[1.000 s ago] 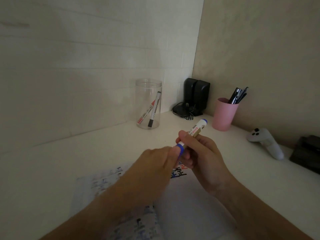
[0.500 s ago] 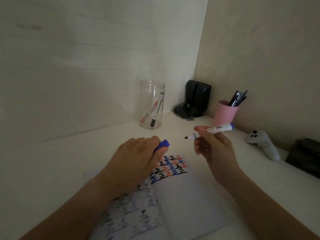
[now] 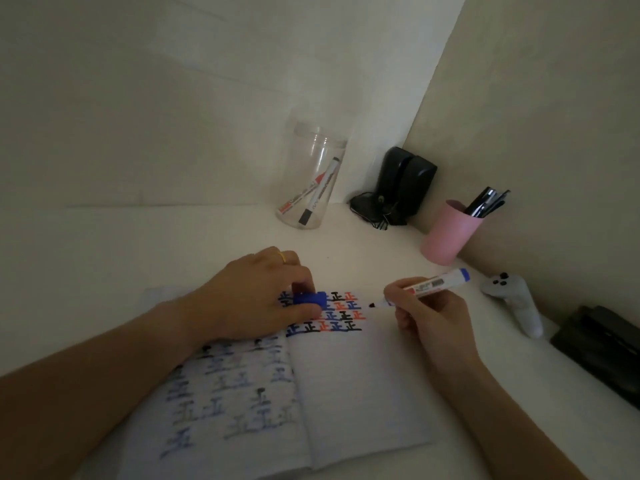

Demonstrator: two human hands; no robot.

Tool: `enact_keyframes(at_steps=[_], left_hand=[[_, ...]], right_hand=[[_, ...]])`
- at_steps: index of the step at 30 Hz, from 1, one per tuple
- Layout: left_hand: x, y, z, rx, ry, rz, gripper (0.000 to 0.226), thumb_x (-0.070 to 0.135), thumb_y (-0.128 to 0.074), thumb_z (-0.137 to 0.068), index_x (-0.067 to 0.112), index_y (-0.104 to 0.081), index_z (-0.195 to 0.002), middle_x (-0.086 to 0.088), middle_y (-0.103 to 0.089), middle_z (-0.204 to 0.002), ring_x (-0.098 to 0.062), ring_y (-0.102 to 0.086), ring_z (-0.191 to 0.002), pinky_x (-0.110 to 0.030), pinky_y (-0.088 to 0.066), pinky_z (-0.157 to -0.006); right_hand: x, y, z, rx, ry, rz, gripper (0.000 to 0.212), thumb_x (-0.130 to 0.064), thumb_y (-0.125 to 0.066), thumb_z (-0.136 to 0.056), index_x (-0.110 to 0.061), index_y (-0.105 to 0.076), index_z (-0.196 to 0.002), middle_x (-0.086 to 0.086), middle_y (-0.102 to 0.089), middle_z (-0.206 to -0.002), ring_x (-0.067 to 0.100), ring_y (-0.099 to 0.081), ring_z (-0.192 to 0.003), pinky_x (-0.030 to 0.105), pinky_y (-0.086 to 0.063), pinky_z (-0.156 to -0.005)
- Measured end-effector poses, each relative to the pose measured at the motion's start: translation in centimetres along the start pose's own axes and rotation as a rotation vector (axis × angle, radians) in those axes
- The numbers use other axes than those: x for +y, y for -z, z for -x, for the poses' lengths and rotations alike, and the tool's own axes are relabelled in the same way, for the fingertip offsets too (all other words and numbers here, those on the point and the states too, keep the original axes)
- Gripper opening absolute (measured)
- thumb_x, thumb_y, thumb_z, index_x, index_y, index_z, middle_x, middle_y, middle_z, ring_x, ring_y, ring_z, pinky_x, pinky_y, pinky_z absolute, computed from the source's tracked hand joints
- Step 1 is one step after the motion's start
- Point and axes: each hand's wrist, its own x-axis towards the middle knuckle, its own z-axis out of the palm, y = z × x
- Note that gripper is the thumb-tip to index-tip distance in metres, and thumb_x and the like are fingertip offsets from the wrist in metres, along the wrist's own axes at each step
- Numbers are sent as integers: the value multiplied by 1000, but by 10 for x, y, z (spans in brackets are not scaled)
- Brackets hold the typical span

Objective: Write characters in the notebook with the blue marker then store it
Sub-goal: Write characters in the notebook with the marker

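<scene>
An open notebook (image 3: 360,393) lies on the white desk, its right page topped with rows of blue, red and black characters. My right hand (image 3: 429,317) holds the uncapped blue marker (image 3: 429,285), tip pointing left just above the page's upper right corner. My left hand (image 3: 263,296) rests on the notebook's top edge and pinches the blue cap (image 3: 310,298) between thumb and fingers. A clear jar (image 3: 311,178) at the back holds a red and a black marker.
Black speakers (image 3: 405,185) with a cable sit in the corner. A pink cup (image 3: 450,233) of pens stands by the right wall, with a white controller (image 3: 516,299) and a black object (image 3: 602,355) nearer along it.
The cap came off the marker. My left hand carried the cap down onto the notebook's top edge; my right hand lowered the marker towards the page.
</scene>
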Motion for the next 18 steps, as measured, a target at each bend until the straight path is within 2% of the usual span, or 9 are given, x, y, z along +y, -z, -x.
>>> enact_keyframes(at_steps=[2, 6, 13, 18], left_hand=[[0, 1, -1, -1, -16, -4, 38, 66, -51, -85, 37, -60, -108, 14, -57, -107, -6, -49, -95, -32, -48, -80], [0, 2, 0, -9, -36, 11, 34, 63, -54, -85, 38, -60, -107, 13, -57, -106, -7, -50, -95, -35, -51, -82], [-1, 0, 0, 22, -35, 44, 33, 64, -57, -84, 38, -63, -103, 17, -57, -101, -4, -49, -91, -34, -51, -78], [-1, 0, -1, 13, -31, 45, 33, 63, -58, -84, 37, -63, -103, 17, -58, -102, -5, -49, -92, -34, -51, -79]], right_hand=[[3, 1, 0, -17, 21, 59, 2, -5, -74, -84, -6, -75, -82, 3, -61, -57, 14, -51, -52, 27, -44, -51], [7, -1, 0, -63, 61, 214, 9, -8, -76, -81, -12, -74, -74, 1, -66, -57, 15, -57, -54, 33, -48, -57], [9, -1, 0, -84, 97, 291, 10, -9, -77, -83, -15, -75, -74, -6, -70, -57, 4, -60, -51, 15, -46, -51], [7, -2, 2, -71, 95, 356, 9, -13, -77, -83, -17, -76, -74, -8, -72, -61, 4, -64, -55, 18, -49, -56]])
